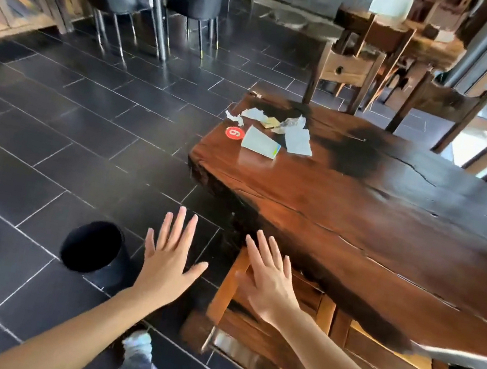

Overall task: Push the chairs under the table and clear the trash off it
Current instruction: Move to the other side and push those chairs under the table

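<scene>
1. The long wooden table (pixel 344 207) runs from the lower right up toward the middle. Its near long edge faces the person and its short left end faces open dark tiled floor (pixel 68 123).
2. A wooden chair (pixel 247 330) stands at the table's near long edge, close to the left end. Part of its frame is hidden beneath the slab, and the rest sticks out toward the person.
3. The right hand (pixel 271 282) is flat over the chair's left upper corner, with its fingers straight, slightly spread and pointing at the table edge. Whether the palm presses the wood cannot be told.
4. The left hand (pixel 167 268) hangs over bare floor just left of the chair. Its fingers are straight and fanned wide, and it holds nothing.
5. A black bin (pixel 91 247) stands on the floor just left of the left hand, well clear of the chair.
6. The trash lies at the far left corner of the table, well apart from both hands. It includes a paper cup (pixel 260 143) on its side and torn, crumpled paper (pixel 298 138) behind it.
7. A round red sticker (pixel 234 133) is on the tabletop beside the cup, close to the left end.
8. Two more wooden chairs stand along the far long edge, one (pixel 348 68) near the left corner and the other (pixel 443 101) further right.
</scene>
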### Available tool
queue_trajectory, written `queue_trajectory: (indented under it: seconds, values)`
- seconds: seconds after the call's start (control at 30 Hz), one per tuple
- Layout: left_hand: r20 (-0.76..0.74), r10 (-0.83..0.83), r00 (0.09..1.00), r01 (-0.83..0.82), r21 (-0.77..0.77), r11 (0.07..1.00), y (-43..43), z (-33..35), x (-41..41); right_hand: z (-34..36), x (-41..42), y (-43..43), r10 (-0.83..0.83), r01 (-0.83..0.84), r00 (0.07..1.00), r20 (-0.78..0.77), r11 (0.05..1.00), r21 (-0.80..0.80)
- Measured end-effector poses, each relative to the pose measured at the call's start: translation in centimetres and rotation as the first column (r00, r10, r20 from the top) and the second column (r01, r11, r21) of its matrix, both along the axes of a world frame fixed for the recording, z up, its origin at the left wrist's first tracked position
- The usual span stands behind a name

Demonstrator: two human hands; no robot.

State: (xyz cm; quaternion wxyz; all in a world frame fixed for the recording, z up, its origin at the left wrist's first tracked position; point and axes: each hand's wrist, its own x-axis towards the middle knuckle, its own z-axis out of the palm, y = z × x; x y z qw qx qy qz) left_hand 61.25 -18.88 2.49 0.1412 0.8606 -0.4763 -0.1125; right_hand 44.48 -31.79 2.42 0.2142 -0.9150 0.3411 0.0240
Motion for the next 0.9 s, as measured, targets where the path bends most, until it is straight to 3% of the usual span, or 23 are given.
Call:
queue_trajectory:
  seconds: [0.1,0.33,0.67,0.9]
  values:
    - [0.117,-0.045,0.992,0.038,0.058,0.998,-1.3,1.9,7.7,0.7,7.4,-1.3,-0.061,0.063,0.998,0.034,0.997,-0.043]
    - [0.19,-0.073,0.979,0.05,0.125,0.991,-4.2,5.2,24.7,1.8,23.6,-4.8,-0.138,0.151,0.983,0.119,0.983,-0.109]
    - [0.109,-0.131,0.985,0.125,0.065,0.99,-13.2,7.2,35.1,4.9,31.0,-13.4,-0.214,0.239,0.962,0.169,0.96,-0.144]
    - [0.185,-0.249,0.951,0.226,0.134,0.965,-22.7,8.1,42.2,4.8,39.4,-22.0,-0.187,0.221,0.965,0.186,0.958,-0.184]
